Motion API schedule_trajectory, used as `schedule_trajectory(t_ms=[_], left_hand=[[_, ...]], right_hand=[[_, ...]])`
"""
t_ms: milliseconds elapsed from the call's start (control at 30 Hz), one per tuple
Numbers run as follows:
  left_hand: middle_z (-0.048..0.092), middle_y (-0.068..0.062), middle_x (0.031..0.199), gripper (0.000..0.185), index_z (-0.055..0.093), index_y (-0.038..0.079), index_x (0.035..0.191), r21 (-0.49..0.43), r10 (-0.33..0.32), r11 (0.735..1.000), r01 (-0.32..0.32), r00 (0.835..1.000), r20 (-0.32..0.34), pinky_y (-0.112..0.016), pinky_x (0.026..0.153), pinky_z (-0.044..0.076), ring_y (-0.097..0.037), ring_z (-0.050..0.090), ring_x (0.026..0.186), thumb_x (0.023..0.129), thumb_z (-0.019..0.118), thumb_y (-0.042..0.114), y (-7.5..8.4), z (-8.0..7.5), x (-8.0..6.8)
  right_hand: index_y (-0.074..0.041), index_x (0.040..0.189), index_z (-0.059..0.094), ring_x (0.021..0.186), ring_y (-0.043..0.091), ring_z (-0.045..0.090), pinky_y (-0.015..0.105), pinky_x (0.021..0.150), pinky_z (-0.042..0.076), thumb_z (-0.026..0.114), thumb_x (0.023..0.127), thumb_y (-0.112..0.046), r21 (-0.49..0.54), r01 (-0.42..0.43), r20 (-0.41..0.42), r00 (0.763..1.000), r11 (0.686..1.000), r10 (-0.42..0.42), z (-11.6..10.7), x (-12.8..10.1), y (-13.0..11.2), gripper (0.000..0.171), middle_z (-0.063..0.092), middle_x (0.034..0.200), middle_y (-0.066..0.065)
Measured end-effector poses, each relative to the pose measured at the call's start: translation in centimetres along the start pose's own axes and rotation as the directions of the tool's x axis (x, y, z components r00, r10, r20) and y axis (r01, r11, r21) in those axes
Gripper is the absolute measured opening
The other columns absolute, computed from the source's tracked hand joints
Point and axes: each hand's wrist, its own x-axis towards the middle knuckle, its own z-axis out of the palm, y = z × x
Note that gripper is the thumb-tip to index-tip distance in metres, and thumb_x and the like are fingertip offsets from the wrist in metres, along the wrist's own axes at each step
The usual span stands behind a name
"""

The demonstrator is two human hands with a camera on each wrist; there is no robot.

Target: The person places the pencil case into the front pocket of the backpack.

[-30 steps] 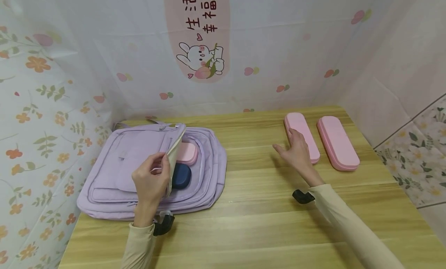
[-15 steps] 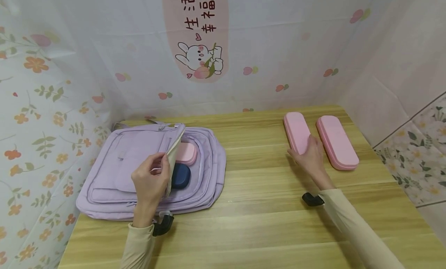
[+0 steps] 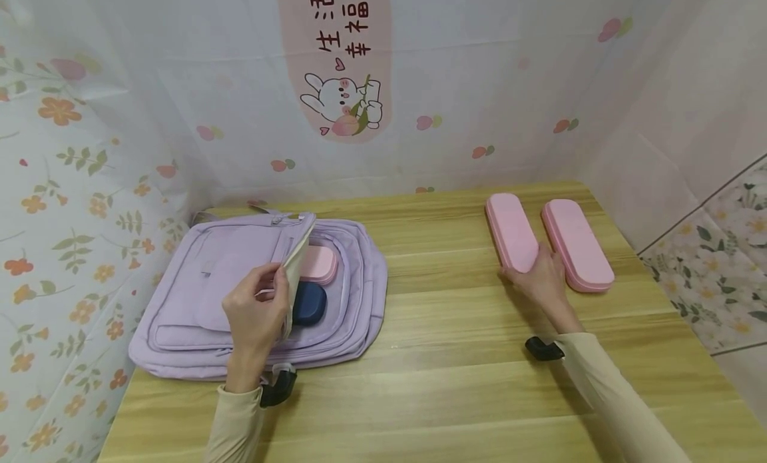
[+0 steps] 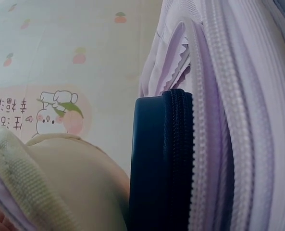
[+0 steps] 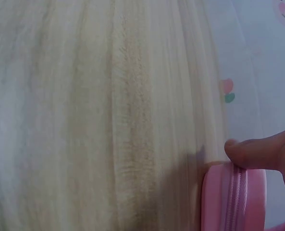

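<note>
On the left of the table lies a lilac backpack (image 3: 234, 276), its front pocket unzipped. My left hand (image 3: 256, 306) pinches the edge of the pocket flap (image 3: 293, 276) and holds it raised. Inside the pocket are a pink case (image 3: 320, 264) and a dark blue zippered case (image 3: 310, 303), the latter close up in the left wrist view. At the right, my right hand (image 3: 542, 281) grips the near end of a long pink pencil case (image 3: 511, 231). In the right wrist view the thumb (image 5: 257, 153) presses at the end of its zip.
A second pink pencil case (image 3: 578, 243) lies just right of the gripped one. The wooden table (image 3: 431, 376) meets a patterned curtain (image 3: 449, 83) at the back and on the left. A tiled panel stands at the right.
My right hand has moved right and down to the near end of the left pencil case and taken hold of it. The left hand keeps the flap raised.
</note>
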Motion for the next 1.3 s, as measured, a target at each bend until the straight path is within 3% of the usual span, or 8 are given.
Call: schedule_trajectory(t_ms=[333, 633, 900, 1300], left_hand=[[0.075, -0.019, 0.077, 0.011, 0.077, -0.005, 0.092, -0.019, -0.008, 1.0, 0.008, 1.0, -0.004, 0.0, 0.061, 0.05, -0.003, 0.065, 0.065, 0.083, 0.071, -0.005, 0.0, -0.1, 0.0], [0.075, -0.018, 0.078, 0.012, 0.077, -0.005, 0.093, 0.017, 0.017, 1.0, -0.017, 1.0, -0.014, -0.003, 0.06, 0.051, -0.018, 0.067, 0.062, 0.082, 0.072, -0.006, -0.3, 0.0, -0.1], [0.075, -0.018, 0.078, 0.013, 0.077, -0.005, 0.094, 0.03, 0.017, 0.999, -0.017, 1.0, -0.021, -0.002, 0.061, 0.05, -0.017, 0.067, 0.062, 0.082, 0.071, -0.006, -0.3, -0.1, -0.1], [0.076, -0.017, 0.078, 0.012, 0.078, -0.003, 0.093, 0.021, 0.011, 1.0, -0.011, 0.999, -0.031, -0.002, 0.062, 0.05, -0.014, 0.067, 0.063, 0.083, 0.071, -0.005, -0.3, -0.3, -0.1]], right_hand=[[0.021, 0.138, 0.037, 0.112, 0.058, 0.048, 0.066, 0.093, 0.042, 0.083, 0.081, -0.029, 0.008, -0.046, -0.038, 0.998, 0.999, 0.047, 0.3, -0.3, 0.0, 0.089, 0.048, 0.122, 0.047], [0.021, 0.135, 0.044, 0.111, 0.058, 0.054, 0.065, 0.092, 0.045, 0.082, 0.08, -0.032, 0.006, -0.031, -0.083, 0.996, 1.0, 0.031, 0.4, -0.4, 0.4, 0.085, 0.054, 0.121, 0.046], [0.015, 0.129, 0.055, 0.104, 0.053, 0.061, 0.062, 0.086, 0.049, 0.081, 0.079, -0.035, 0.021, 0.039, -0.155, 0.987, 0.999, -0.035, 0.7, -0.3, 0.3, 0.076, 0.063, 0.116, 0.039], [0.014, 0.131, 0.054, 0.107, 0.051, 0.061, 0.061, 0.089, 0.051, 0.083, 0.077, -0.034, 0.04, 0.155, -0.14, 0.979, 0.987, -0.148, 0.9, -0.6, -3.0, 0.078, 0.062, 0.121, 0.038]])
